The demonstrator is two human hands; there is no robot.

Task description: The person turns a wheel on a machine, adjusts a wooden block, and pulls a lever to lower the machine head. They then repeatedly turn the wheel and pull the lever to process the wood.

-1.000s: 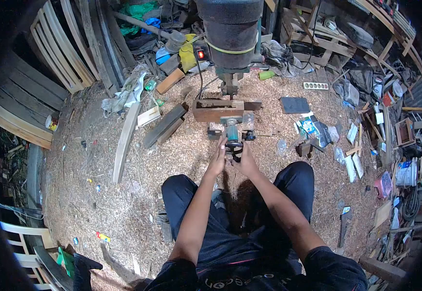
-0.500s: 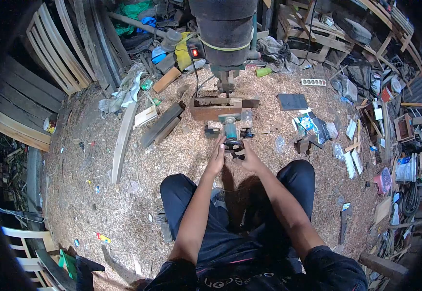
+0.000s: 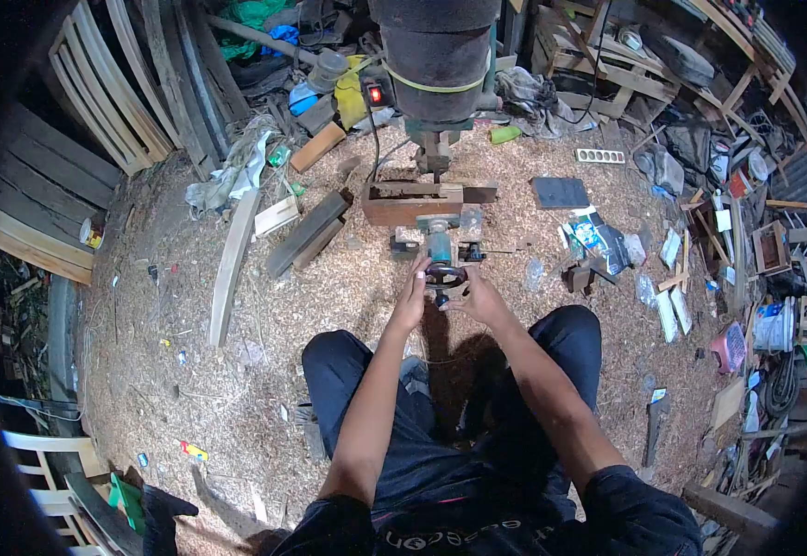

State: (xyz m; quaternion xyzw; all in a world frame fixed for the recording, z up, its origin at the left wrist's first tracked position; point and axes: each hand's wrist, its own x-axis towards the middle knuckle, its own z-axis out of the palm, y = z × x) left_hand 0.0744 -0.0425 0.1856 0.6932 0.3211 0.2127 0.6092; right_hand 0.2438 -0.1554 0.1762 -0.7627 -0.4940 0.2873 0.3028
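A black handwheel [image 3: 460, 275] with a small knob [image 3: 441, 300] below it sits at the near end of a green machine part [image 3: 439, 246]. My left hand [image 3: 410, 298] grips the wheel's left side, its fingers along the rim. On the right side, my right hand [image 3: 479, 298] is closed at the rim, with its thumb near the knob. Beyond the wheel, a reddish-brown wooden block [image 3: 399, 214] with a long slot in its top lies across the machine. A drill-like head [image 3: 436, 148] hangs over it, its bit coming down at the block.
A large dark motor housing [image 3: 438, 56] stands above the block. A red-lit switch [image 3: 375, 94] is beside it. Timber pieces [image 3: 306, 236] and a long board [image 3: 235, 269] lie on the left. A dark slab [image 3: 559, 194] and power strip [image 3: 600, 156] lie right. Shavings cover the floor [image 3: 264, 398].
The handwheel has turned, and its knob now shows at the bottom between my hands. My right-hand fingers have shifted slightly on the rim. The view has moved a little.
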